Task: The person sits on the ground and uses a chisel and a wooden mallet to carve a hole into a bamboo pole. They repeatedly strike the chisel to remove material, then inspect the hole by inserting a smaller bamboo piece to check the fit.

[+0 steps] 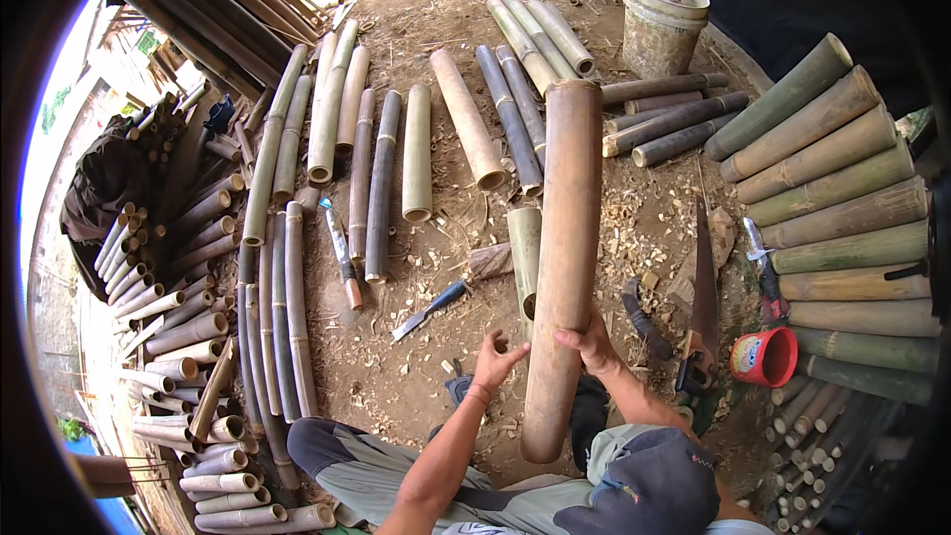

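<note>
My right hand (590, 343) grips a thick brown bamboo tube (563, 238) near its lower part, thumb across the front. The tube stands up lengthwise before me, tilted a little, its far end away from me. To its left is my left hand (498, 362), fingers apart and loosely curled, with nothing seen in it. A shorter, paler bamboo piece (522, 238) shows just beyond, partly hidden by the tube. A chisel with a dark blue handle (446, 294) lies on the ground ahead of my left hand.
Bamboo tubes (416, 154) lie in rows ahead, with more stacked at left and a fan of thick ones (842, 203) at right. A handsaw (704, 277), a red cup (764, 357), a knife (342, 253) and a bucket (662, 35) stand or lie around. Wood chips litter the dirt.
</note>
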{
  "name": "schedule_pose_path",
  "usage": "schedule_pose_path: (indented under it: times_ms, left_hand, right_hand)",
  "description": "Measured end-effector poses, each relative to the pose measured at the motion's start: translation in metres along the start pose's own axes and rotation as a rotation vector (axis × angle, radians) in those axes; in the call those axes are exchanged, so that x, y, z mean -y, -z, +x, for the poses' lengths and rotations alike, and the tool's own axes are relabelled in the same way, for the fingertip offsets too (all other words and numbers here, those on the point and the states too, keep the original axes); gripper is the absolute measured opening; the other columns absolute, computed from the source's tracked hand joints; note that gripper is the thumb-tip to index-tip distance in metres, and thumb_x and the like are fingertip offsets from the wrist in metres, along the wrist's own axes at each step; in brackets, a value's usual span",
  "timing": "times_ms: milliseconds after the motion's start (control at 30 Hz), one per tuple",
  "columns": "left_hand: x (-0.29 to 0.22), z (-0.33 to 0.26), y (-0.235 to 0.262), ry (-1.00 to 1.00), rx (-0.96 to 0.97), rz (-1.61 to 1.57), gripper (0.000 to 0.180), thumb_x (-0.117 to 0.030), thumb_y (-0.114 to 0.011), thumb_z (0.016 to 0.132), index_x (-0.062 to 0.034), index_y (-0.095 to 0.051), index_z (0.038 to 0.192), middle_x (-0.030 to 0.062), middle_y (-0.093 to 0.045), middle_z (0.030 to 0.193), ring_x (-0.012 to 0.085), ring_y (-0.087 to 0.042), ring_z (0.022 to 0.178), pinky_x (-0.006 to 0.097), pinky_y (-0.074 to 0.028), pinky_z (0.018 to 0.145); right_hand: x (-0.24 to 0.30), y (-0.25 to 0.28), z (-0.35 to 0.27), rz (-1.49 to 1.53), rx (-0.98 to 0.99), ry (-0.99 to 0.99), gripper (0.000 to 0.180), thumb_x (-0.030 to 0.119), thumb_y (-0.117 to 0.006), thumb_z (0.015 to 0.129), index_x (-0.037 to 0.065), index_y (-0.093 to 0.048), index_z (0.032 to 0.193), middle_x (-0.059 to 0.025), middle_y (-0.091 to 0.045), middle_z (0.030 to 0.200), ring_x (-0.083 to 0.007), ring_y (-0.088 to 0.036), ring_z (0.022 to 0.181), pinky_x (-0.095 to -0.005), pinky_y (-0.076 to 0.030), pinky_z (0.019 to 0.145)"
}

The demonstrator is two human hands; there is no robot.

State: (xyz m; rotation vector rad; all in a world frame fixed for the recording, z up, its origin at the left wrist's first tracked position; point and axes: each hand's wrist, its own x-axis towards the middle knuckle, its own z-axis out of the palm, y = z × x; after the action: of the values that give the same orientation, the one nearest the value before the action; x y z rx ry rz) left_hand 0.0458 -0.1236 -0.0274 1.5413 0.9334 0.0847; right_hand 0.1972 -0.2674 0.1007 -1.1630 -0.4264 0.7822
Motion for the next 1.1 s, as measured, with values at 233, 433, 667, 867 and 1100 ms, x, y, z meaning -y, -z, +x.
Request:
schedule_pose_path:
  times_ms: [233,433,667,867,1100]
  left_hand:
    - [-0.002,-0.001,-0.062,0.156,-0.001,0.145,0.109,-0.055,-0.087,0.059,-0.0008,-0.037,0.139,0.0287,-0.06,0.125,0.0392,-0.059,0.118,0.045,-0.047,0.099]
    - [-0.034,-0.007,-0.013,0.099,-0.092,-0.086,0.095,-0.035,-0.088,0.061,-0.0006,-0.04,0.136,0.02,-0.063,0.118,0.0275,-0.064,0.108,0.039,-0.052,0.094]
    - [-0.035,0.065,0.125,0.04,-0.442,0.719,0.078,-0.032,-0.084,0.062,0.0014,-0.043,0.118,0.0257,-0.061,0.11,0.0388,-0.066,0.098,0.047,-0.055,0.086]
    - [-0.116,0.077,0.11,-0.373,-0.308,0.392,0.099,-0.05,-0.081,0.073,0.0049,-0.036,0.142,0.0293,-0.052,0.132,0.0405,-0.053,0.122,0.045,-0.05,0.096]
    - [-0.343,-0.019,0.084,-0.716,0.053,-0.268,0.099,-0.046,-0.088,0.065,0.0045,-0.041,0.137,0.0176,-0.061,0.122,0.0257,-0.061,0.111,0.039,-0.051,0.095]
  right_hand:
    - [-0.004,0.016,-0.012,-0.02,-0.107,-0.038,0.086,0.03,-0.083,0.068,0.0,-0.043,0.137,-0.0121,-0.058,0.12,-0.0224,-0.057,0.109,-0.0366,-0.046,0.098]
    - [-0.01,0.041,-0.017,-0.045,-0.263,-0.089,0.08,0.026,-0.078,0.07,0.0,-0.043,0.136,-0.0103,-0.058,0.115,-0.0211,-0.057,0.103,-0.0354,-0.047,0.094]
    - [-0.03,0.011,-0.004,-0.155,-0.218,-0.095,0.091,0.036,-0.084,0.067,-0.005,-0.039,0.135,-0.0149,-0.058,0.115,-0.0234,-0.058,0.104,-0.0357,-0.05,0.092]
    - [-0.055,0.001,-0.003,-0.461,-0.105,0.041,0.105,0.043,-0.086,0.066,-0.006,-0.031,0.141,-0.0198,-0.055,0.124,-0.0303,-0.059,0.111,-0.0412,-0.047,0.098]
    - [0.009,-0.06,0.013,-0.552,-0.004,0.324,0.102,0.041,-0.09,0.064,-0.001,-0.035,0.139,-0.0179,-0.054,0.126,-0.0269,-0.058,0.114,-0.0397,-0.048,0.097]
